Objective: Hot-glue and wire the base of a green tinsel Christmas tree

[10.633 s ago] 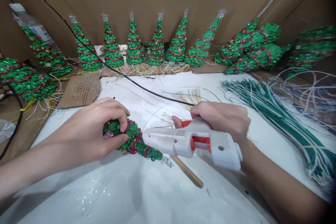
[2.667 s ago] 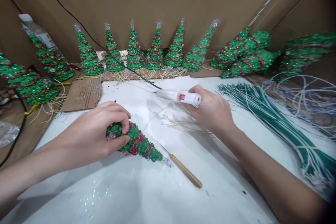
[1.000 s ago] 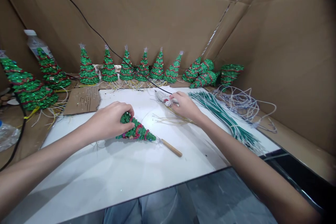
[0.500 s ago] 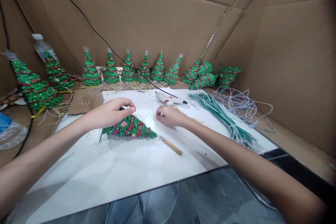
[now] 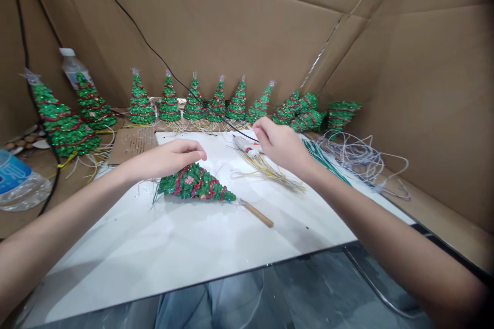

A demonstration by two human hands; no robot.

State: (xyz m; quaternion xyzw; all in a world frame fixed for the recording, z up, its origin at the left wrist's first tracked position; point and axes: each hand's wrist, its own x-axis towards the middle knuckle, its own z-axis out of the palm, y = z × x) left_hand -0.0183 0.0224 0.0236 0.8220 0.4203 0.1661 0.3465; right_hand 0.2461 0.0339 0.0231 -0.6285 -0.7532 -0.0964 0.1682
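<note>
left hand (image 5: 170, 157) lies low over the white board (image 5: 185, 247), fingers loosely extended and apart, fingertips (image 5: 198, 154) hovering just above the wide base end of a green sequined tree (image 5: 195, 187); whether they touch it cannot be told. the tree lies on its side on the board, base toward the left hand, tip pointing right, touching or just beside a wooden-handled tool (image 5: 257, 213). right hand (image 5: 281, 144) is raised farther back, fingers curled together, thumb and forefinger seemingly pinched at the tips; what they hold, if anything, is too small to tell. just beside and below it lies a white glue gun (image 5: 247, 145) with its black cord (image 5: 146, 46) running up the cardboard wall (image 5: 231, 25). thin yellowish wires (image 5: 270, 172) fan out under the right wrist. to the right lie a bundle of green wires (image 5: 320, 151) and a loose tangle of pale wire (image 5: 358, 157). finished trees (image 5: 216, 103) stand in a row along the back, larger ones (image 5: 64, 123) at left near a plastic bottle (image 5: 73, 67).
</note>
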